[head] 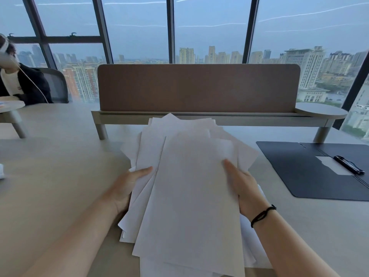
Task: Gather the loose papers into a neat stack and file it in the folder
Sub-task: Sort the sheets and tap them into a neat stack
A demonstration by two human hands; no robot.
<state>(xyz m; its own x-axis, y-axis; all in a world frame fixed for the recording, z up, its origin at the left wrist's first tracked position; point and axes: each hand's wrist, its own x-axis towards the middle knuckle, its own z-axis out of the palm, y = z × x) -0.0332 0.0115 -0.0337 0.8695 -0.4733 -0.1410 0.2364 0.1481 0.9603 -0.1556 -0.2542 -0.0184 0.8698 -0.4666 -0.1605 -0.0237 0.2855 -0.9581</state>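
Observation:
A fanned, uneven bundle of white papers [191,186] is lifted over the desk in front of me, sheets sticking out at different angles. My left hand [127,186] grips the bundle's left edge, thumb on top. My right hand [241,186] grips the right edge, thumb on top, a black band on its wrist. More white sheets lie under the bundle near the desk's front edge. The dark folder [311,176] lies open and flat on the desk to the right, apart from the papers.
A black pen [348,164] lies on the folder's white inner pocket. A brown divider screen on a raised shelf [199,88] stands behind the papers. A person sits at the far left beside a small round table [12,105].

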